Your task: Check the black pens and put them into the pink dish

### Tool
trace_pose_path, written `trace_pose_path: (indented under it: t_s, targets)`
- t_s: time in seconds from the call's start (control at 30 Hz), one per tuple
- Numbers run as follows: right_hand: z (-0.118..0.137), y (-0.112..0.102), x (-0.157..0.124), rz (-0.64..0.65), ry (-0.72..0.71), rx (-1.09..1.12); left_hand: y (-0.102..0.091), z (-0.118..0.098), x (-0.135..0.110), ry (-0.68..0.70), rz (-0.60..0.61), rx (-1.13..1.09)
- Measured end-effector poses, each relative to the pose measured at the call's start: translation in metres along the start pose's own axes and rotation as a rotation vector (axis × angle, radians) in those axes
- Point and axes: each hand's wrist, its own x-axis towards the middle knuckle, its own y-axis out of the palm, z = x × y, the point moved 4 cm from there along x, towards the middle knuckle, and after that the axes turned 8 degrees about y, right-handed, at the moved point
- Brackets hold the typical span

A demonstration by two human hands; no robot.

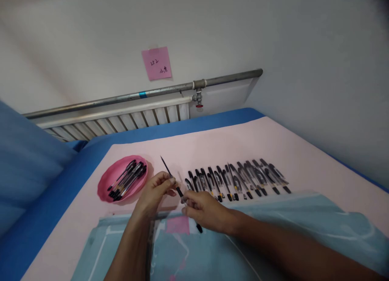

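A thin dark pen refill (165, 166) points up and to the left, pinched between the thumb and fingertips of my left hand (158, 191). My right hand (208, 210) is closed on a pen barrel, whose black grip (179, 191) shows in the gap between my two hands. The barrel's black end (199, 228) sticks out below my right hand. Beyond that hand, several black pens and pen parts (234, 179) lie in a slanted row. A pink bowl (103, 183) to the left of my left hand holds several black pens (127, 181).
Pale pink cloth (194, 145) covers the blue-edged table. A light blue cloth (121, 244) with white lines lies along the near side. Behind are a white radiator (121, 121), a metal pipe (106, 101) and a pink note (156, 64) on the wall. A blue curtain (27, 167) hangs at left.
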Motion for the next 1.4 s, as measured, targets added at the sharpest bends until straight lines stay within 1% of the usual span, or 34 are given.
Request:
trace_pose_path:
  t_s: [0.1,0.17,0.23,0.3,0.37,0.43,0.53,0.6,0.63,0.7,0.77,0.9,1.07,1.27,1.4]
  targets:
    - [0.0,0.0,-0.001,-0.008,-0.007,0.052,0.006,-0.002,-0.003,-0.031,0.158,0.102]
    - [0.001,-0.003,-0.001,-0.031,-0.021,0.071,0.007,-0.003,-0.004,-0.043,0.215,0.135]
    - [0.002,-0.01,0.0,-0.069,-0.033,0.091,0.004,-0.004,-0.004,-0.038,0.173,0.118]
    - [0.004,-0.022,0.001,-0.125,-0.027,0.128,0.0,-0.003,-0.002,-0.02,0.084,0.087]
    - [0.005,-0.036,0.001,-0.202,-0.004,0.179,-0.002,0.002,0.001,0.005,0.02,0.097]
    - [0.007,-0.048,0.0,-0.27,0.015,0.225,-0.001,0.009,0.005,0.04,-0.005,0.188]
    - [0.007,-0.058,-0.003,-0.307,0.024,0.235,0.007,0.017,0.008,0.166,0.03,0.468]
    - [0.005,-0.06,-0.004,-0.312,0.023,0.205,0.016,0.02,0.008,0.248,0.1,0.672]
    - [0.004,-0.06,-0.004,-0.32,0.023,0.185,0.02,0.021,0.008,0.265,0.137,0.759]
    - [0.003,-0.06,-0.005,-0.332,0.024,0.145,0.026,0.023,0.007,0.262,0.195,0.887]
    - [0.003,-0.06,-0.004,-0.342,0.028,0.108,0.032,0.024,0.006,0.265,0.234,0.956]
    - [0.003,-0.058,-0.004,-0.338,0.023,0.061,0.038,0.023,0.004,0.287,0.289,0.977]
    - [0.003,-0.056,-0.004,-0.328,0.019,0.05,0.04,0.025,0.003,0.263,0.349,1.037]
    - [0.0,-0.056,-0.002,-0.352,0.012,0.007,0.041,0.023,0.001,0.22,0.363,1.119]
    - [-0.002,-0.055,-0.001,-0.349,-0.009,-0.02,0.044,0.023,0.001,0.217,0.338,1.125]
